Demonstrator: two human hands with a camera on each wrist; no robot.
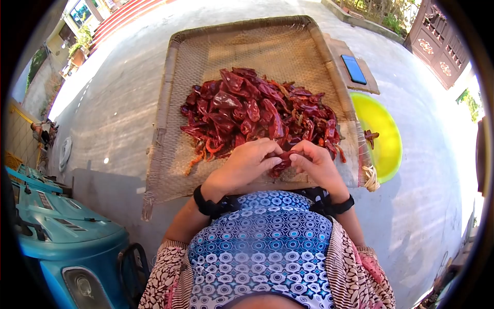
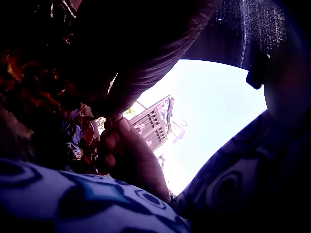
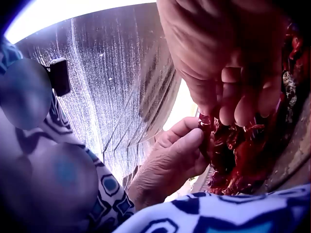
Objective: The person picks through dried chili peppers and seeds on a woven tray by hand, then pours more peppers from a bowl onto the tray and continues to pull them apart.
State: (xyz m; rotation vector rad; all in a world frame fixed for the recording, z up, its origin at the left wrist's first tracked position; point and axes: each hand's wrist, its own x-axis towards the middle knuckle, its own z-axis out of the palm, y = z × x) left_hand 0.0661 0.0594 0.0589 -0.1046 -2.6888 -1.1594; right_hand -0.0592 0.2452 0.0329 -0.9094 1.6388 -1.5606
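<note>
A dried red chili pepper is pinched between both hands over the near edge of a woven tray. My left hand grips its left side with thumb and fingers, and my right hand pinches the other end. In the right wrist view, the left hand reaches in from below while curled fingers of the right hand come down on the pepper. A heap of glossy dark red dried chilies lies just beyond the hands. The left wrist view is mostly dark, with the chili hidden.
To the right, a yellow-green basin stands beside the tray, with a dark red chili piece near its left side. A blue phone lies on cardboard. A teal vehicle stands at the left.
</note>
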